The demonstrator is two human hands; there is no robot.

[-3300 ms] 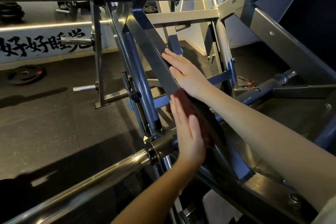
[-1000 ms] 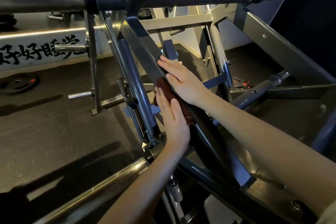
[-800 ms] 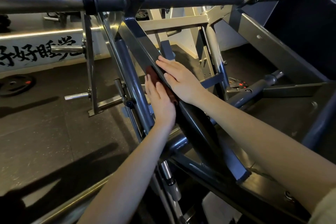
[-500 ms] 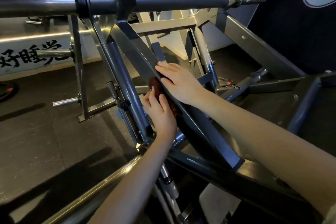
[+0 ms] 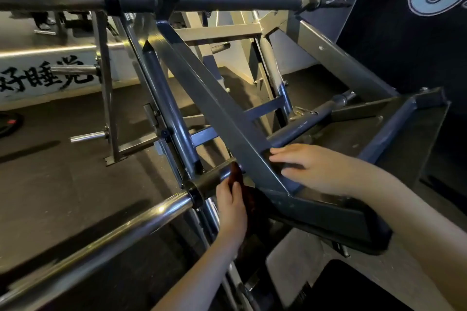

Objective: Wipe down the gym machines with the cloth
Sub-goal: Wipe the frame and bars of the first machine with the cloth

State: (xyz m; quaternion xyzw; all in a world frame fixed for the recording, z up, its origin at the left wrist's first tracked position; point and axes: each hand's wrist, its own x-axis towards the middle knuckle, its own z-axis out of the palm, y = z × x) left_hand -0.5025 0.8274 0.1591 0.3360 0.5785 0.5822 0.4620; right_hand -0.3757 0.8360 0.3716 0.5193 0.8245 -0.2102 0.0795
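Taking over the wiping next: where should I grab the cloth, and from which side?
Best pinch the bunched top of the cloth that sticks up above the left hand, beside the lower bar. Come from above and the left: the slanted beam blocks the right, and the rest hangs in shadow behind the hand.

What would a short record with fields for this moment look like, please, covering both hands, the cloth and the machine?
left hand: holds the cloth against the dark sleeve of the lower bar
right hand: lies flat on the low end of the slanted beam, fingers straight
cloth: dark red, bunched, partly hidden by the left hand and the beam
machine: grey steel frame with chrome bars above and below
floor: dark mat
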